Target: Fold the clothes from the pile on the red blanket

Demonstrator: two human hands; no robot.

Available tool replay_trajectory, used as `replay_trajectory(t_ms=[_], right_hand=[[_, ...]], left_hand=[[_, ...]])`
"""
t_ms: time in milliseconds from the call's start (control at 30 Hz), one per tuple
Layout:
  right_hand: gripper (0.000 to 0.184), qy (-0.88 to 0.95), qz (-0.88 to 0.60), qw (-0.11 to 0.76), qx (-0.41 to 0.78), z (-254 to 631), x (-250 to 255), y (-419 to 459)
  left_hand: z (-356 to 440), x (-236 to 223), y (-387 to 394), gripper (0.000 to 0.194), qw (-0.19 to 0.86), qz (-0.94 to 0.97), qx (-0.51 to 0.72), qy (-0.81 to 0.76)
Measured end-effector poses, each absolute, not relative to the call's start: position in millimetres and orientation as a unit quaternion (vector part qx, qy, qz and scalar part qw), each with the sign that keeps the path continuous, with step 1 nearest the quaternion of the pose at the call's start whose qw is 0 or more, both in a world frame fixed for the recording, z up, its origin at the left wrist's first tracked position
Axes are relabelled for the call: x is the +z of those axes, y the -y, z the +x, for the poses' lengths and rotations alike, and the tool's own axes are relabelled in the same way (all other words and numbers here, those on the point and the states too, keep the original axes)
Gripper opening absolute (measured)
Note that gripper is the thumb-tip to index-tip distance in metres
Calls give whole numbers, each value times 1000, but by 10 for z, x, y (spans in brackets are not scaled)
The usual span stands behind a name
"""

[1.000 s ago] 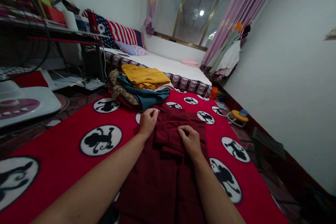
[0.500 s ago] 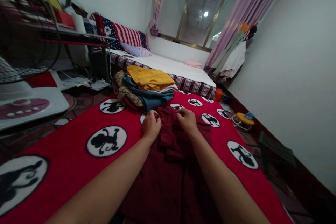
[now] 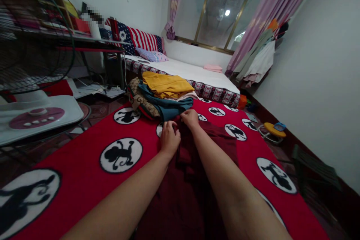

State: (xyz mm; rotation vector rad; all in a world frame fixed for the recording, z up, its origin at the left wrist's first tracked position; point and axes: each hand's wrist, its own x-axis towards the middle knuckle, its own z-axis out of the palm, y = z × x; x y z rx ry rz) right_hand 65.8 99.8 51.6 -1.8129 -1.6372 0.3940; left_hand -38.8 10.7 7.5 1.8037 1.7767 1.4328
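Note:
A dark maroon garment (image 3: 219, 140) lies spread on a red blanket (image 3: 84, 146) printed with black monkey figures in white circles. My left hand (image 3: 169, 137) rests on the garment's far left edge, fingers curled and pinching the cloth. My right hand (image 3: 190, 117) reaches a little farther, closed on the garment's far edge right beside the left hand. Both forearms stretch over the maroon cloth. Just beyond the hands sits a pile of folded clothes (image 3: 165, 90), yellow on top, teal and patterned brown below.
A white fan base (image 3: 36, 114) and fan cage stand at the left by a cluttered shelf (image 3: 64, 33). A low mattress (image 3: 191, 73) with pillows lies behind the pile. Clothes hang at the right curtain (image 3: 261, 60). A small yellow toy (image 3: 271, 129) sits on the floor.
My right hand moved from the middle of the garment forward and left to its far edge, beside the left hand. The view shifted slightly forward.

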Motion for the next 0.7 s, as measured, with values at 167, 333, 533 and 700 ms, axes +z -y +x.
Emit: replay_trajectory(t_ms=[167,333,533,700], right_hand=[[34,601,-691,370,156,663,416,-1032],[16,632,-651,357,223,672,443,-943],[15,636,-615,423,197,1322,660,-610],[23,554,-645,513,117,2180,469,-88]], left_hand=[[-385,153,-33,24,44,647,482,-590],[-383,167,1,19,38,711,446,-542],[-369,190,7,20,41,737,424,-526],[-349,178,-28,20,75,733,436,-516]])
